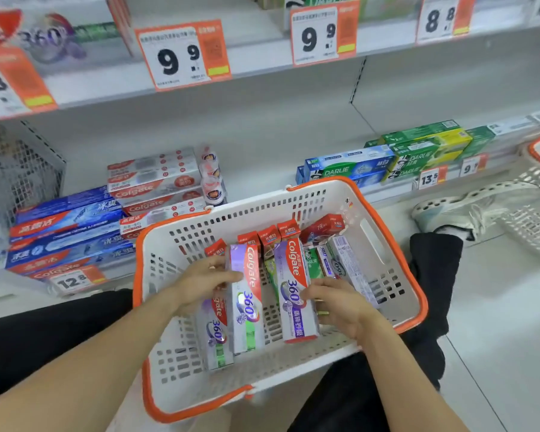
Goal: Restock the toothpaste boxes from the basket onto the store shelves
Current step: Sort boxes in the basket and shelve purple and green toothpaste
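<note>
Here, in the basket (384, 219) at six o'clock below the shelf (262, 188), both hands grip purple toothpaste boxes, left hand (200, 283) on one (247, 307), right hand (340, 302) on another (295, 300), seemingly to lift them out.

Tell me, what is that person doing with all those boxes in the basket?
A person is restocking toothpaste. Both hands are down in the white and orange basket. The left hand grips one purple Colgate 360 box, and the right hand holds another one. More boxes still sit in the basket. The lower shelf behind it already has some stacked.
</note>
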